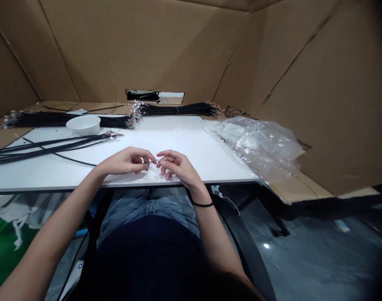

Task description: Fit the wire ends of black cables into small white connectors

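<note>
My left hand (126,161) and my right hand (175,164) meet just above the front edge of a white table (191,142). Between their fingertips is a thin wire with a small pale connector (152,163), partly hidden by my fingers. Both hands seem to pinch it. A few small white pieces (150,172) lie on the table just below my hands. The nearest cable bundle, black with metal-tipped ends (47,148), lies to the left of my left hand.
Further black cable bundles (175,109) lie along the table's back edge, with a white bowl (83,124) resting on one. Small clear pieces (181,128) sit mid-table. A crumpled clear plastic bag (253,148) lies to the right. Cardboard sheets (147,46) wall the back.
</note>
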Motion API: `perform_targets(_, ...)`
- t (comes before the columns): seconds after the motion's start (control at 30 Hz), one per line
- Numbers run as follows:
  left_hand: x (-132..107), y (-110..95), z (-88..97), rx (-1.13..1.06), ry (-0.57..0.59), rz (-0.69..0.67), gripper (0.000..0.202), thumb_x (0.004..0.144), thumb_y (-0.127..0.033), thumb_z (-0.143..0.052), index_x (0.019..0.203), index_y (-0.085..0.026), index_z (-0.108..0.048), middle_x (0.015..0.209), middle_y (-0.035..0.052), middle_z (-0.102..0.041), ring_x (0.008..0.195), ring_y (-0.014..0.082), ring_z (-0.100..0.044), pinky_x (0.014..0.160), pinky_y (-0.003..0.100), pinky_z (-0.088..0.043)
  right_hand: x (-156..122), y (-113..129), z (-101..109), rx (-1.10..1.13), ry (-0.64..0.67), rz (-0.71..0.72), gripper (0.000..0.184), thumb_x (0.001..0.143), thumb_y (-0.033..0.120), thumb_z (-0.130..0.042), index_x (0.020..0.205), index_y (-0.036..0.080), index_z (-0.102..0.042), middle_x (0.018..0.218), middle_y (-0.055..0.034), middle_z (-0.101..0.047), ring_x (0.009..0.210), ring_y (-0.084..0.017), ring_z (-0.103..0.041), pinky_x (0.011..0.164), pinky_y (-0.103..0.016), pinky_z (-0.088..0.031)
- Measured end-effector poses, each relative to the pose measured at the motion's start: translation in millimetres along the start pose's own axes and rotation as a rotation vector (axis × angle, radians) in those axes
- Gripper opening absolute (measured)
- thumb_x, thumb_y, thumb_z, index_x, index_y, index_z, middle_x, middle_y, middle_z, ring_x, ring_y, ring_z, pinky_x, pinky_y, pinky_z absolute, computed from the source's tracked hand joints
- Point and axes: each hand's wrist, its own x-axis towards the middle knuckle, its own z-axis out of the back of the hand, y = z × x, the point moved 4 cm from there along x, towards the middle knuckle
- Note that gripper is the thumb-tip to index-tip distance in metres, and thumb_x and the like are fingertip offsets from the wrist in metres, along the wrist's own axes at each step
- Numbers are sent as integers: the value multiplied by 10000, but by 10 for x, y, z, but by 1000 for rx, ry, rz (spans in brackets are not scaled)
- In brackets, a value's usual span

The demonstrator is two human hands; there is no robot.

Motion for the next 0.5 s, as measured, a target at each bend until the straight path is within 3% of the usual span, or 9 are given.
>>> perform_targets(0.23, 3, -22, -5, -17, 25, -10, 218, 863, -278, -603, 992, -108, -651, 762, 29, -640, 585, 83, -557, 563, 168, -461, 7, -5, 9, 22, -9, -11, 337, 762, 366, -711, 1025, 168, -636, 769, -10, -679, 571, -92, -610, 441, -165, -491)
perform_targets(0.5, -7, 9, 5, -44, 1, -56, 410, 870, -324, -646, 1223, -141, -547, 720, -2, -597, 584, 98, -571, 582, 201, -475, 29, -24, 8, -38, -19, 31, 350, 751, 406, -749, 986, 167, -650, 737, 1, -643, 548, -88, -592, 428, -170, -498)
